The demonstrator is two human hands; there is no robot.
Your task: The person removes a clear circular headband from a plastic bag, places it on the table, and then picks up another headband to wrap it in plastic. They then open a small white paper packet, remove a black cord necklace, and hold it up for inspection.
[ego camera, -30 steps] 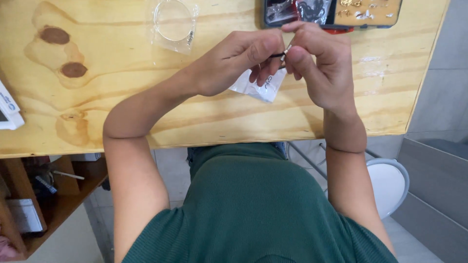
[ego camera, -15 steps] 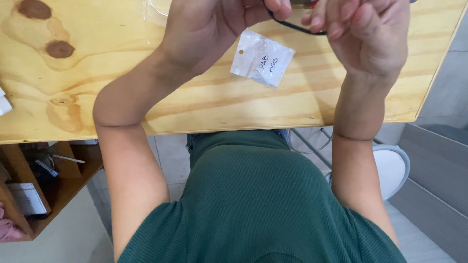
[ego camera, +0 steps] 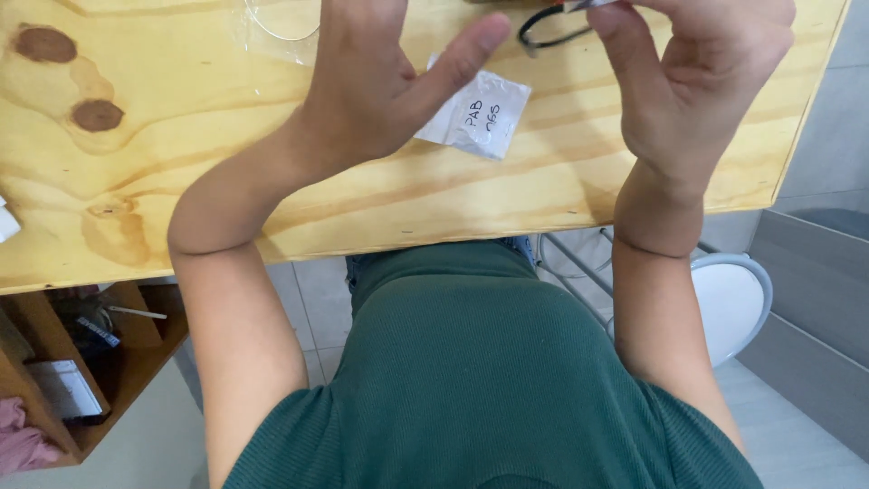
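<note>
Both hands are up over the pale pine-plank bench (ego camera: 181,172). The left hand (ego camera: 380,81) has its grip loose and open, thumb sticking out, nothing in it, hovering just above a small clear plastic zip bag with a white label (ego camera: 484,118) lying flat on the bench. The right hand (ego camera: 697,81) is pinching the end of a thin black looped cable (ego camera: 543,27) near the top edge, though the fingertips are partly cut off there. A clear round plastic piece (ego camera: 281,23) sits further left.
</note>
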